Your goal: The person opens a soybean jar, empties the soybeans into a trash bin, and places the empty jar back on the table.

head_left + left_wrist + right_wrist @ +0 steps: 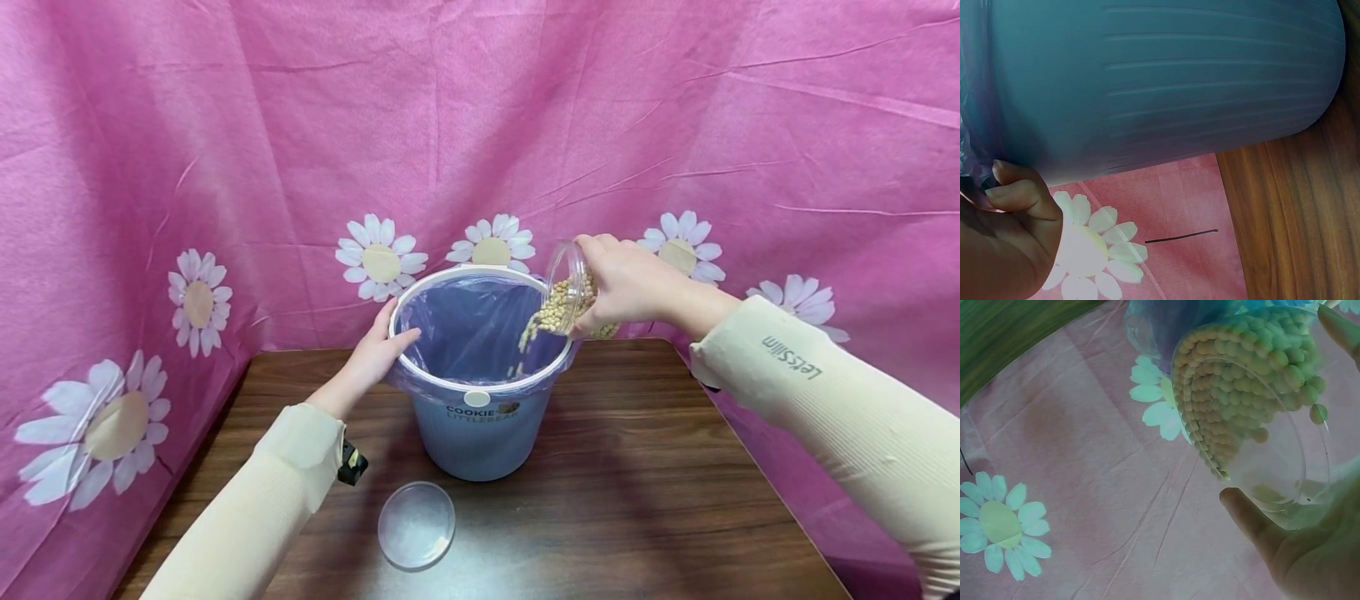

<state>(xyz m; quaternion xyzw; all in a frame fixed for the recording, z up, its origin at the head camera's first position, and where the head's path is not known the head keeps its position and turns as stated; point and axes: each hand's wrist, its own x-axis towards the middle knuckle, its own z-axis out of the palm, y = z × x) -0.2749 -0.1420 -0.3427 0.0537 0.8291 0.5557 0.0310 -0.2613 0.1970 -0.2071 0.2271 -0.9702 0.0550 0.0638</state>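
Note:
My right hand (622, 279) grips a clear plastic jar (564, 265) tipped over the right side of a blue trash can (480, 442). Pale yellow soybeans (558, 307) spill from its mouth into the can. The right wrist view shows many soybeans (1229, 394) still inside the tilted jar. My left hand (380, 343) holds the can's white rim (395, 329) at the left, thumb over the top and fingers outside. A translucent purple bag (465, 312) lines the can and folds over its edge. In the left wrist view, curled fingers of the left hand (1016, 231) meet the bag's edge.
A round clear lid (416, 525) lies on the brown wooden table (615, 500) in front of the can. Pink cloth (300, 125) with white daisies hangs behind and along both sides. A small black device (351, 463) sits at the left wrist.

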